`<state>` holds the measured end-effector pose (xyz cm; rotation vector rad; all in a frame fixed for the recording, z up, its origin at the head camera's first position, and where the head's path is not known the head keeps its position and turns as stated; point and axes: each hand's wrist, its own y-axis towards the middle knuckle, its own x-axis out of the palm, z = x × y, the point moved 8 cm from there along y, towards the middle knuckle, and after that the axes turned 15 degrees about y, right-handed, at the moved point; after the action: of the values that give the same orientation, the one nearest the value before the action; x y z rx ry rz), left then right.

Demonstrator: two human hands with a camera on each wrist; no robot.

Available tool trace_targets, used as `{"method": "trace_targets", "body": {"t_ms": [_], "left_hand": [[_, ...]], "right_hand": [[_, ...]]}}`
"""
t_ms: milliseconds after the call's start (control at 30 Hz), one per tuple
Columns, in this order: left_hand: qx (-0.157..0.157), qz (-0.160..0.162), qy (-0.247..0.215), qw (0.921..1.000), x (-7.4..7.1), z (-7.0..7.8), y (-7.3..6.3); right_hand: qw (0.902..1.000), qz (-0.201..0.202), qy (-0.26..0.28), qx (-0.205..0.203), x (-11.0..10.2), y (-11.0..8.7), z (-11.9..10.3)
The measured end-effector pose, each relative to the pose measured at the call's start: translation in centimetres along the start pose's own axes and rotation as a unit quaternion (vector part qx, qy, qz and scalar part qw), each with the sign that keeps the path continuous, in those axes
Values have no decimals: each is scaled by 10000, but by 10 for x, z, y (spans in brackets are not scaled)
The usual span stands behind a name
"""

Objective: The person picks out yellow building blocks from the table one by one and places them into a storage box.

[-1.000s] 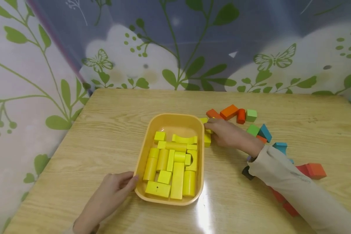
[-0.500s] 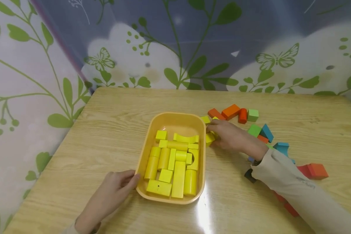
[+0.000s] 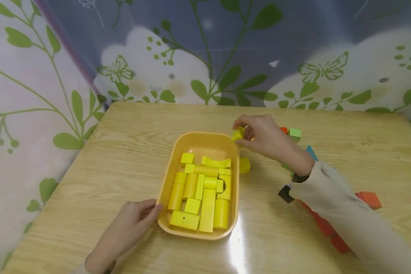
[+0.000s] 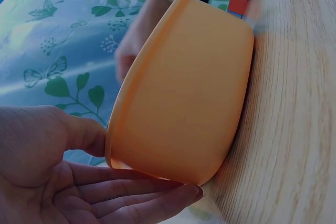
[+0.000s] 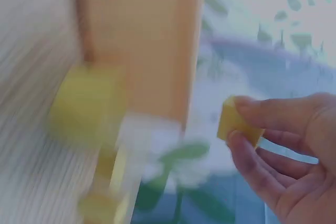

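Note:
An orange-yellow plastic basin stands on the table, holding several yellow blocks of different shapes. My left hand grips its near left side; in the left wrist view the thumb lies on the rim and the fingers run under the outer wall. Just over the basin's far right corner, my right hand pinches a small yellow block between thumb and fingertips. The right wrist view shows this block lifted beside the basin wall. Another yellow block lies against the basin's right side.
Right of the basin lie a light green block, a blue block and red blocks, partly hidden by the right sleeve. A red-orange block sits farther right. A patterned wall borders the table's back edge.
My right hand has picked up a small yellow block from beside the basin and moved up and slightly left, to the basin's corner. The left hand keeps its place on the rim.

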<state>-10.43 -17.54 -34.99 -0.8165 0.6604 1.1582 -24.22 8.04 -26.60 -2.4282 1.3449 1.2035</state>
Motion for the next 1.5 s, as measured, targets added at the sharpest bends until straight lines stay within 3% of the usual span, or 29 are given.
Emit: {"method": "trace_targets", "body": {"t_ms": [133,300,567,733,833,933,1067,1167,1333,1500], "left_hand": [[-87,-16,-10,10000,0,-3,-1],[-149,-24,-78,9999,1,-5,-2],[-128,-63,-108,9998,2,-3,0],[-181,-104,-166,9996,3,-3,0],[-204,-120,-176,9996,3,-3,0],[-180,-124,-173,9996,3,-3,0],[-94,-109,-174,9997,2,-2,0],[-27,-65,-137,9999,0,-2,0],[-6,12,-54,10000,-1,-2,0],[175,20,-17,9998,-1,0,-1]], "right_hand": [[9988,-400,175,-220,36,27,-27],[9928,-1197,-48,-56,85,47,-30],[9855,-1565,-640,111,109,45,-17],[9826,-1731,-598,322,110,39,-9],[9817,-1797,-420,464,100,33,-5],[9857,-1611,-272,418,78,24,-6],[9942,-1039,-85,265,38,3,-3],[9957,-815,51,434,18,-17,9],[9885,-1218,106,889,28,-39,35],[9930,-1016,-95,592,40,-44,44]]}}
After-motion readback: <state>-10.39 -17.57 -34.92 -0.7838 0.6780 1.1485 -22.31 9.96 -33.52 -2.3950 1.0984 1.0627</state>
